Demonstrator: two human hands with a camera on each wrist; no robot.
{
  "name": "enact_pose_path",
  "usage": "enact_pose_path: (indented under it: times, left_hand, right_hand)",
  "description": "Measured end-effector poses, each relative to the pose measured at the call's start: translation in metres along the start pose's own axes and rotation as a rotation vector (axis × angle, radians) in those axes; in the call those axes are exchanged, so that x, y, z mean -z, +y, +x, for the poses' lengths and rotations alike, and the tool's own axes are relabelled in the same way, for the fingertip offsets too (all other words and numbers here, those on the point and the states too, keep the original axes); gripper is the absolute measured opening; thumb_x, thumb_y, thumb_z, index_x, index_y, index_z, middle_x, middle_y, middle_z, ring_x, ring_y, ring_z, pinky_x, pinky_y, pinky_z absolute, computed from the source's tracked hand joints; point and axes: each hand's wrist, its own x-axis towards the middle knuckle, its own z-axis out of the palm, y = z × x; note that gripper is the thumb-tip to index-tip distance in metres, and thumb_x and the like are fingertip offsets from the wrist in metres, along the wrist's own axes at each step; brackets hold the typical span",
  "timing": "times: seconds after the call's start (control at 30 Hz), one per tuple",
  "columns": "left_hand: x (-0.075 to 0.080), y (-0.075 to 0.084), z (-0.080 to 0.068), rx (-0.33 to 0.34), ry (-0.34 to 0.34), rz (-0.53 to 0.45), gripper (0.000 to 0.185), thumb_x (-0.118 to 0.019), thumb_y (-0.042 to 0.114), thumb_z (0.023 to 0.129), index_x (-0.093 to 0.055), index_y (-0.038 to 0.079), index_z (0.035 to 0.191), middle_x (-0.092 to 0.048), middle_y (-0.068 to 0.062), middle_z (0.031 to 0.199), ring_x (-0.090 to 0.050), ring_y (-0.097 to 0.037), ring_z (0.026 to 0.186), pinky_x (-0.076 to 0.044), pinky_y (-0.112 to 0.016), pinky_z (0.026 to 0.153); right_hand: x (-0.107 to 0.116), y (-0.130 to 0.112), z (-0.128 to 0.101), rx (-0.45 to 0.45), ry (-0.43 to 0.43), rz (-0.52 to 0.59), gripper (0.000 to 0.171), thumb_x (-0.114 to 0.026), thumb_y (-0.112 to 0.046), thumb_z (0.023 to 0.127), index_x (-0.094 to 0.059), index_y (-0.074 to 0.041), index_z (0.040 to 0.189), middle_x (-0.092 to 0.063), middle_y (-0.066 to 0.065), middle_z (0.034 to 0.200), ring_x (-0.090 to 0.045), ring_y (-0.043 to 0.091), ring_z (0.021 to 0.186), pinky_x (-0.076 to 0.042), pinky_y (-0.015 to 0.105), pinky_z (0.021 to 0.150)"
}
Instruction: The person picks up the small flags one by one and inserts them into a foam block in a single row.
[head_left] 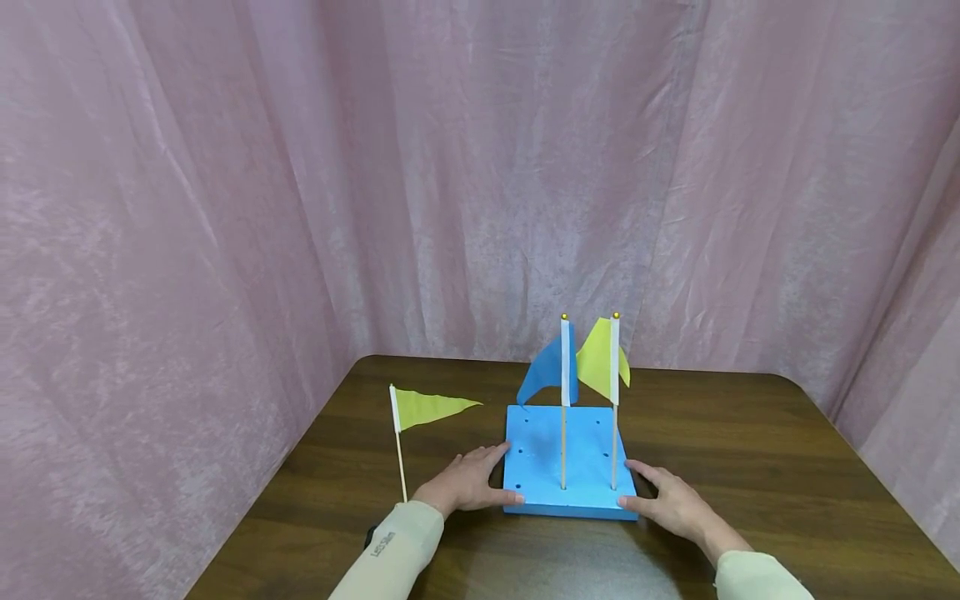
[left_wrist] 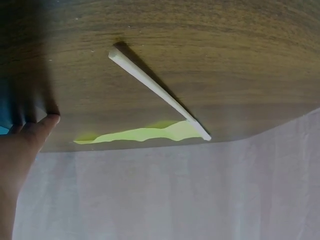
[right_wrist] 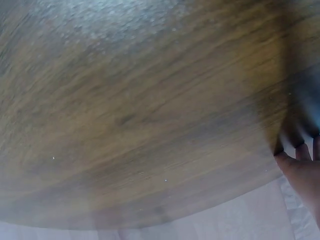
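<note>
A square blue board (head_left: pixel 573 462) with small holes lies on the table. A blue flag (head_left: pixel 547 372) and a yellow-green flag (head_left: pixel 598 360), each on a thin stick with a gold bead on top, stand upright in holes along its near side. My left hand (head_left: pixel 468 480) touches the board's left side, fingers and thumb spread around the near corner. At the right side is my right hand (head_left: pixel 672 502), its thumb by the near corner. Another yellow-green flag (head_left: pixel 429 407) lies on the table left of my left hand; its stick (left_wrist: pixel 155 88) slants across the left wrist view.
The brown wood-grain table (head_left: pixel 765 467) has rounded far corners. Pink curtains (head_left: pixel 510 183) hang behind it and along both sides. More holes run along the board's left, right and far parts.
</note>
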Motion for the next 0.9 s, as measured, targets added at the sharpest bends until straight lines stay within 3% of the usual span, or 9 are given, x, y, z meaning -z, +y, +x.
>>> enact_pose_path:
  times: [0.23,0.5,0.9]
  left_hand:
    - [0.006,-0.010,-0.003,-0.002,0.059,-0.062,0.097,-0.056,0.077,0.083,-0.032,0.018,0.157,-0.040,-0.005,0.155,-0.038,-0.029,0.141,-0.034,-0.051,0.111]
    - [0.019,-0.031,-0.010,0.003,0.195,-0.079,0.084,-0.058,0.064,0.091,-0.038,0.012,0.154,-0.041,-0.013,0.153,-0.037,-0.035,0.141,-0.032,-0.055,0.111]
    - [0.040,-0.056,-0.012,0.176,0.487,-0.114,0.069,-0.061,0.048,0.097,-0.046,0.003,0.147,-0.048,-0.022,0.144,-0.044,-0.042,0.133,-0.037,-0.059,0.106]
  right_hand:
    - [0.000,0.000,-0.002,0.007,-0.004,0.000,0.079,-0.070,-0.049,0.089,-0.044,-0.004,0.148,-0.040,0.034,0.145,-0.035,0.056,0.133,-0.033,0.071,0.098]
    - [-0.002,0.002,0.001,-0.015,-0.014,-0.006,0.081,-0.068,-0.053,0.089,-0.043,-0.006,0.150,-0.038,0.034,0.146,-0.034,0.056,0.133,-0.033,0.072,0.098]
    - [-0.002,0.004,0.002,-0.018,-0.005,-0.005,0.082,-0.069,-0.054,0.088,-0.043,-0.007,0.150,-0.037,0.033,0.147,-0.034,0.056,0.134,-0.033,0.072,0.099]
